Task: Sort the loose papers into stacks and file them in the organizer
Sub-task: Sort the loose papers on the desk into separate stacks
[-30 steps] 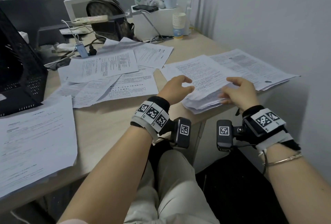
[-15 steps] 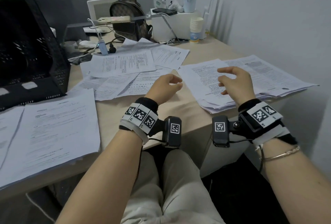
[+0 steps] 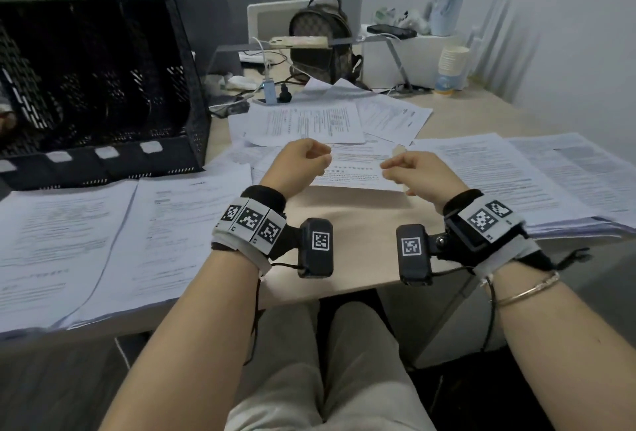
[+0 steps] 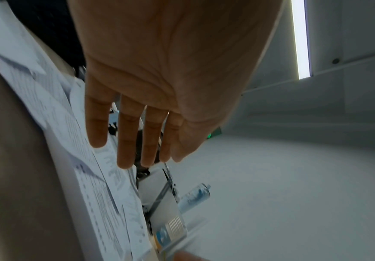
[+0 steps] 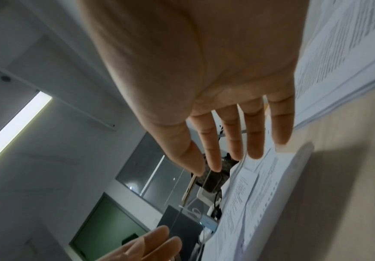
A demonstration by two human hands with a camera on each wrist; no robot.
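Paper-strewn desk (image 3: 344, 224); left hand (image 3: 299, 164) and right hand (image 3: 423, 172) empty, fingers straight only in wrist views.

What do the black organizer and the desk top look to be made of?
Organizer: apparently perforated metal or stiff plastic, matte black; rows of small holes show in its walls. Desk top: likely wood-look laminate, pale beige and smooth, without visible grain.

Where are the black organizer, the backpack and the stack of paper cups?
black organizer (image 3: 192, 86), head view, on its mesh right side wall.
backpack (image 3: 318, 34), head view, on its front.
stack of paper cups (image 3: 453, 62), head view, mid-stack.
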